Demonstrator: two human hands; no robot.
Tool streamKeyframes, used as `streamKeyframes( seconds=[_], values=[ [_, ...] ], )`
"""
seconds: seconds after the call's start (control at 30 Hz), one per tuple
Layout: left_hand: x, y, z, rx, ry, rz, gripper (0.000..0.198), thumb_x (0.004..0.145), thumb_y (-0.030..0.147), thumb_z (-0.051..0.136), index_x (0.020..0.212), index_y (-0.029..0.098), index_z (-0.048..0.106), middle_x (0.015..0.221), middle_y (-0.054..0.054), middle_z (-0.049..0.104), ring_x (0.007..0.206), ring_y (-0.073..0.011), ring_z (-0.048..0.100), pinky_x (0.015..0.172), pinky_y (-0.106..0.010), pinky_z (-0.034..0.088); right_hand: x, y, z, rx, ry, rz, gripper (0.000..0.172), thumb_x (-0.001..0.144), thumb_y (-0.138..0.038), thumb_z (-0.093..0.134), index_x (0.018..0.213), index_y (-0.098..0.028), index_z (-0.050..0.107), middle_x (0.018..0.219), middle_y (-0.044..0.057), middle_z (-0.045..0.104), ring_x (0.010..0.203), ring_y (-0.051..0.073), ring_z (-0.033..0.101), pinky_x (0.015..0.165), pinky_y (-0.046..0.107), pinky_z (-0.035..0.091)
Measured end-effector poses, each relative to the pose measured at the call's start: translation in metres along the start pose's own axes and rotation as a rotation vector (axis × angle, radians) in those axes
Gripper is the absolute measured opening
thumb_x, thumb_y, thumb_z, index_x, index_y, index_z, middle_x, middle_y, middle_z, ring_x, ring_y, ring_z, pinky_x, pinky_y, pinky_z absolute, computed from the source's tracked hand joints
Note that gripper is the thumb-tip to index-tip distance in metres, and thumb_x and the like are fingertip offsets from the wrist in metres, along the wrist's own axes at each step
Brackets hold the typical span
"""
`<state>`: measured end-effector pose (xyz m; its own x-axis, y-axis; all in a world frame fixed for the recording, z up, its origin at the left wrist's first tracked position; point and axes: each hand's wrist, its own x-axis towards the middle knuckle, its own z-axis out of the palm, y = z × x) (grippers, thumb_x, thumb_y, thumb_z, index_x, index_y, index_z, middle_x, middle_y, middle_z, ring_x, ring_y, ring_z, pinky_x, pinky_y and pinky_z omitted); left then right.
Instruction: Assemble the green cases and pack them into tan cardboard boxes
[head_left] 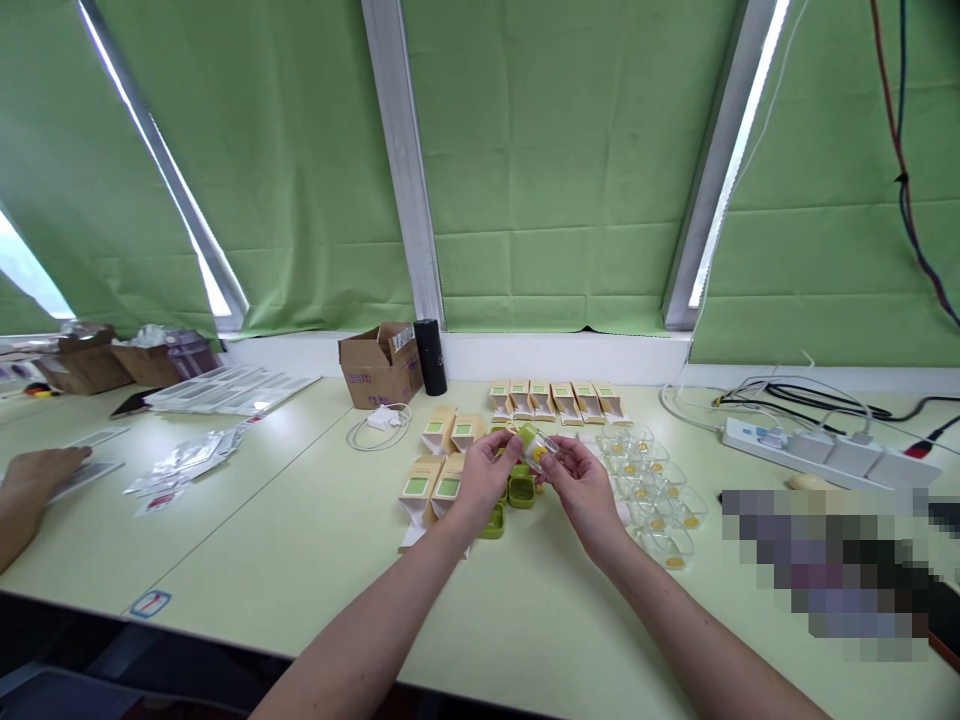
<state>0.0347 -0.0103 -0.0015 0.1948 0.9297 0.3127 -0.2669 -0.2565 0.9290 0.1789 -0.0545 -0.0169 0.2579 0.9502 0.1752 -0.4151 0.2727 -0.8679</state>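
Both hands are on a small clear plastic box with a green cap (533, 448), held tilted above the table. My left hand (487, 470) pinches its green end. My right hand (581, 483) is closed on the clear end, where a yellow spot shows. Just beneath the hands lie several small green square caps (521, 490), partly hidden by my fingers. Right of my right hand stand rows of clear plastic boxes (667, 548) with yellow spots. Near my left forearm are open kraft paper boxes (417, 485) with green labels.
More kraft boxes (555, 402) line up at the back. Behind are a cardboard carton (381, 368), a black cylinder (430, 358) and a white charger (384, 418). A power strip (814, 450) with cables lies right. Another person's hand (45, 475) rests far left near silver packets (187, 458).
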Motion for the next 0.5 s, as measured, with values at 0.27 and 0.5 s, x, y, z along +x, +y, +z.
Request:
streamKeyframes(
  seconds=[0.27, 0.5],
  values=[
    [0.0027, -0.0013, -0.0015, 0.081, -0.040, 0.002, 0.061, 0.074, 0.072, 0.083, 0.088, 0.014, 0.075, 0.083, -0.005, 0.073, 0.077, -0.0174, 0.065, 0.075, -0.029, 0.054, 0.0012, 0.0018, -0.0007, -0.007, 0.007, -0.004, 0.060, 0.058, -0.054, 0.101, 0.100, -0.022, 0.070, 0.094, 0.005, 0.080, 0.082, 0.022, 0.075, 0.068, 0.033, 0.064],
    [0.0024, -0.0008, -0.0024, 0.124, -0.050, 0.016, 0.061, 0.077, 0.073, 0.080, 0.087, 0.014, 0.077, 0.085, -0.006, 0.075, 0.079, -0.0190, 0.067, 0.076, -0.031, 0.055, -0.0035, -0.0057, -0.0042, 0.046, -0.149, -0.019, 0.052, 0.078, -0.057, 0.089, 0.116, -0.025, 0.072, 0.090, 0.003, 0.078, 0.078, 0.019, 0.072, 0.075, 0.035, 0.064]
  ],
)
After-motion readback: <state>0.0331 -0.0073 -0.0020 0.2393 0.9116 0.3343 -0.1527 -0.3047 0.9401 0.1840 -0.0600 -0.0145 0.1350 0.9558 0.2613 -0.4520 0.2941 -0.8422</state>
